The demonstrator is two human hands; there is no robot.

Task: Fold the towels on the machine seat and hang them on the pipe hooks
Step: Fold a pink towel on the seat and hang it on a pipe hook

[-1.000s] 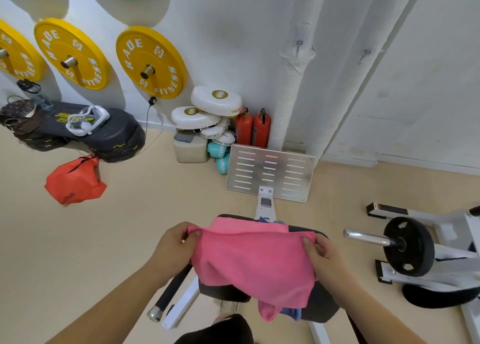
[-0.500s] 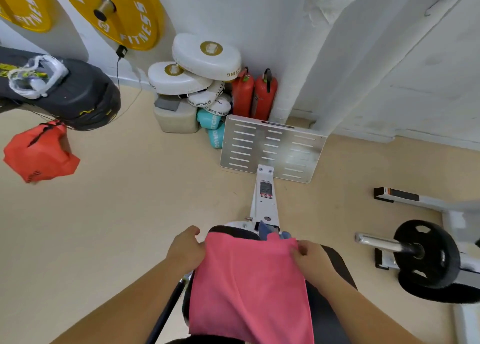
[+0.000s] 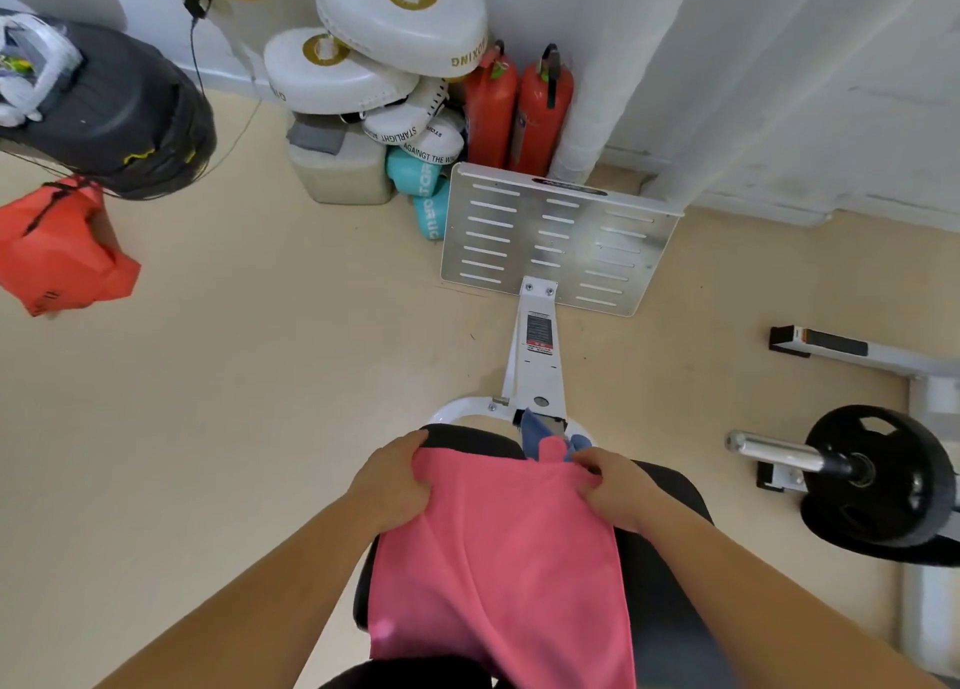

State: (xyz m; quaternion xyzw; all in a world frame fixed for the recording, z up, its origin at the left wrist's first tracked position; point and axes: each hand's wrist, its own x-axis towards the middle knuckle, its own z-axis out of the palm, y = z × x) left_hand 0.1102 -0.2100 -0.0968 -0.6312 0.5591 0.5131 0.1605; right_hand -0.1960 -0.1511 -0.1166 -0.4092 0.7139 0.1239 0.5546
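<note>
Pinching soft pink towel (image 3: 498, 558): left hand (image 3: 392, 480), right hand (image 3: 618, 485).

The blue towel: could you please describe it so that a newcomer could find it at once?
Start at the black seat at the bottom middle, where the left hand and right hand grip a pink towel. Just beyond that towel's far edge, against the white frame, a bit of blue towel pokes out. It is the only blue cloth there, small beside the pink one.
</note>
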